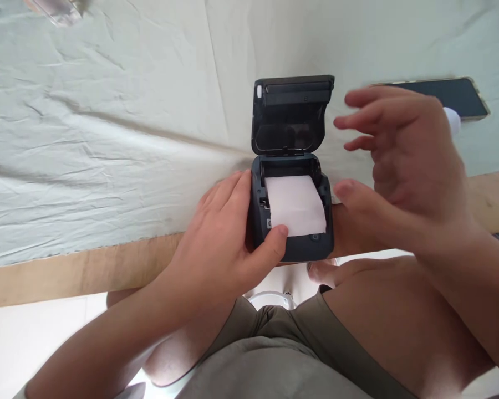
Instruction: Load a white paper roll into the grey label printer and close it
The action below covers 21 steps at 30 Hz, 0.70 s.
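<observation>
A small dark portable printer (293, 249) lies at the table's front edge, its hinged lid (291, 119) raised and tilted back. White paper (297, 205) comes out of its compartment and hangs over the front, with a torn, uneven end. My left hand (228, 233) grips the printer's left side, the thumb resting at the paper's lower left corner. To the right of the printer, my right hand (407, 149) hovers with fingers apart and nothing in it, slightly blurred. Whatever roll sits inside the compartment is hidden by the paper.
A phone (453, 94) lies face up behind my right hand, with a white rounded object (453, 120) partly hidden beside it. A pale wrinkled cloth (128, 111) covers the table, leaving a wooden edge (83, 263) bare. A blurred clear object (60, 11) is at the top left.
</observation>
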Each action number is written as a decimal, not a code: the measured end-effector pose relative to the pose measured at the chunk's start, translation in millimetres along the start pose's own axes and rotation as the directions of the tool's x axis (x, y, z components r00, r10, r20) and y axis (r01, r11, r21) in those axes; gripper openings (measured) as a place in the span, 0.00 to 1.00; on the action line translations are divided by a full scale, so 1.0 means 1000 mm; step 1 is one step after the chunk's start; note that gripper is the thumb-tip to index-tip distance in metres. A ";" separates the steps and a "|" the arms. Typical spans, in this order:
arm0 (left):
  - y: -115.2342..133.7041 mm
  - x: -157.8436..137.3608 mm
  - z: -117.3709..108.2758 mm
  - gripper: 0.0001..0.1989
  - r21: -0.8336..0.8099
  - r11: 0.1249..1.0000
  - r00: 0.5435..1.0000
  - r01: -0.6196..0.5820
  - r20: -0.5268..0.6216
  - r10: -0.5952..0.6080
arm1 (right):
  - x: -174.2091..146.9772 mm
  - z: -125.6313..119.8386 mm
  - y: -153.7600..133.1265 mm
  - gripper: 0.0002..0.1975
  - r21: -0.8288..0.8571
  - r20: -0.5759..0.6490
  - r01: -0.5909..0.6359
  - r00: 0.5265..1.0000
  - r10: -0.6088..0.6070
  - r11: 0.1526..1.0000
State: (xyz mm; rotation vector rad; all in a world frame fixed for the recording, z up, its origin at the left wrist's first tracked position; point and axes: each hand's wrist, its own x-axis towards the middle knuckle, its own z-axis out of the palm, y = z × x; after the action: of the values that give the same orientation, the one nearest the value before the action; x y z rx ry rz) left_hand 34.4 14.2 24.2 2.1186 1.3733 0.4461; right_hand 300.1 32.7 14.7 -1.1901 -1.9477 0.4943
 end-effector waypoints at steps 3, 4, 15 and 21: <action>-0.001 0.001 -0.001 0.33 0.009 1.000 1.000 -0.001 0.004 0.001 | 0.010 0.005 0.004 0.38 0.115 0.110 -0.183 0.979 0.170 0.976; -0.001 0.001 -0.001 0.33 0.014 1.000 1.000 0.001 0.002 -0.001 | 0.014 0.007 0.005 0.40 0.162 0.138 -0.216 0.971 0.195 0.963; -0.007 -0.002 -0.003 0.33 -0.065 0.998 0.999 -0.018 0.028 0.020 | 0.018 0.013 0.015 0.26 0.246 0.197 -0.297 0.947 0.253 0.922; -0.013 -0.004 -0.001 0.34 -0.110 0.992 0.998 -0.055 0.010 0.056 | 0.020 0.012 0.009 0.30 0.103 0.291 -0.252 0.933 0.213 0.962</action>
State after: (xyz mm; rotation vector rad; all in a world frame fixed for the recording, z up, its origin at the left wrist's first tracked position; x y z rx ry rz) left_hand 22.7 15.2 17.3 2.0702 1.2560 0.5171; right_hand 290.5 55.0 9.5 -1.3252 -1.9723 0.9527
